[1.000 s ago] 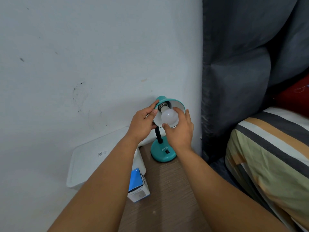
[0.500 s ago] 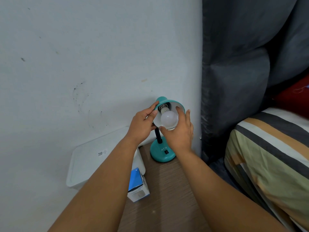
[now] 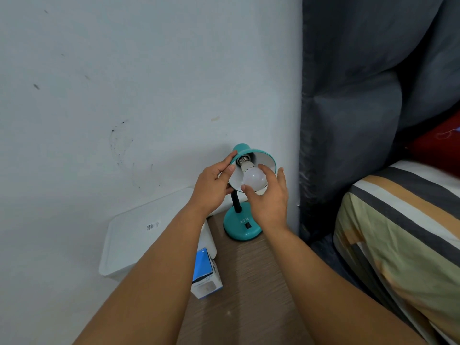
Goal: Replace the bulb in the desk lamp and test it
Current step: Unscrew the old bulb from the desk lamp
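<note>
A teal desk lamp [image 3: 242,229] stands at the back of a wooden bedside table [image 3: 249,290], its shade [image 3: 267,159] tilted toward me. A white bulb [image 3: 254,179] sits in the shade with its metal screw base showing at the socket. My left hand [image 3: 212,189] grips the left rim of the shade. My right hand [image 3: 270,195] holds the bulb, thumb below it and fingers curled over its top. The lamp is unlit.
A blue and white bulb box [image 3: 206,277] lies on the table's left edge. A white plastic bin lid [image 3: 139,235] sits to the left by the wall [image 3: 124,83]. A grey padded headboard [image 3: 361,95] and a bed with striped bedding [image 3: 403,245] are on the right.
My right hand has turned on the bulb, its fingers shifting round it. More of the bulb's neck and screw base shows now. My left hand stays on the shade.
</note>
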Available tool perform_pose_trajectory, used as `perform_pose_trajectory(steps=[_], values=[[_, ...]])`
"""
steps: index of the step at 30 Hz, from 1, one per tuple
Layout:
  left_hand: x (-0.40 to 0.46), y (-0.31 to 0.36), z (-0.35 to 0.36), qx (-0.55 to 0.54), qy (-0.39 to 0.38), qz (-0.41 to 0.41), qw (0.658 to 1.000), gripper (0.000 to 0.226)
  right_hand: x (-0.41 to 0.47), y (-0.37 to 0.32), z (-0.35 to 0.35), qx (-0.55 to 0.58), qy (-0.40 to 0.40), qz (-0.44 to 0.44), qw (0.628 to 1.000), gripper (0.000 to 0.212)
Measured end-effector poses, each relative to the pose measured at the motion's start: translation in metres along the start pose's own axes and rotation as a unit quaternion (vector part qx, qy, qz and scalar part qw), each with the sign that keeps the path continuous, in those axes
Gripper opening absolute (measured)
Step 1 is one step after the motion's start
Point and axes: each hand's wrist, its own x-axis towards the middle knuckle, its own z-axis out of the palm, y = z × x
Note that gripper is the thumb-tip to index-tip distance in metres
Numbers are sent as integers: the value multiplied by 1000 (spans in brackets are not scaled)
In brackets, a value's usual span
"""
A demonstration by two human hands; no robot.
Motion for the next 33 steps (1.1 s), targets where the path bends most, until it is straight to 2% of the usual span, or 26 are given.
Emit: perform_pose_trajectory(steps=[15,19,24,27,33], values=[[-35,-2,13,55,18,-24,998,45,-34,37,-51,35,13,-41,998,63],[-58,-5,14,56,20,-33,998,55,-53,51,-63,17,-20,-54,998,63],[-113,-35,28,108,27,-43,993,51,-80,80,-71,13,-68,-37,997,63],[-145,-65,43,144,17,-73,987,57,-92,97,-70,0,-113,-12,994,53],[-189,-105,81,159,-27,-152,975,66,-103,119,-56,-31,-179,21,983,53]])
